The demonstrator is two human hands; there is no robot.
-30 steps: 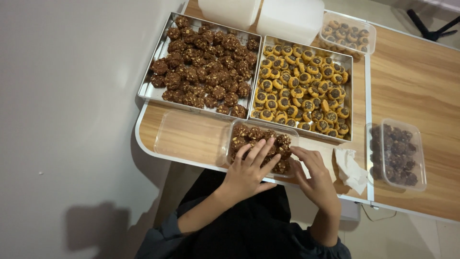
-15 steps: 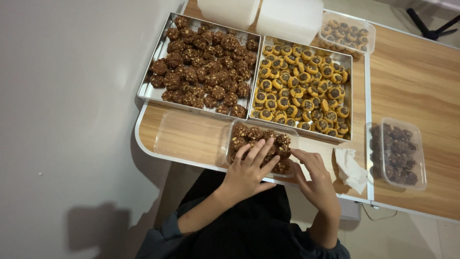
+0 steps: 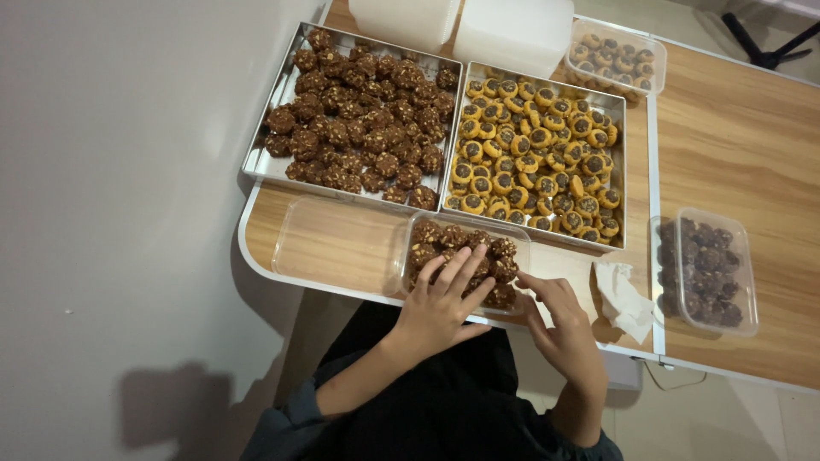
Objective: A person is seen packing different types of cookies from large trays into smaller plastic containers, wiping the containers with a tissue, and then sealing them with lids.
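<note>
A wooden desk [image 3: 743, 128] with a white rim carries two metal trays side by side. The left tray [image 3: 256, 162] holds dark brown cookies [image 3: 363, 119]; the right tray [image 3: 622, 196] holds yellow cookies [image 3: 538, 154] with dark centres. Behind them stand two white tubs [image 3: 512, 30], and beside these a clear box [image 3: 617, 53] of yellow cookies. A clear lid [image 3: 333, 243] lies in front of the left tray. A crumpled tissue [image 3: 623, 299] lies near the front edge, just beside a closed box [image 3: 707, 271] of dark cookies.

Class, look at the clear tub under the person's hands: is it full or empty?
Full: dark cookies fill the clear tub to its rim, left hand resting on them.
</note>
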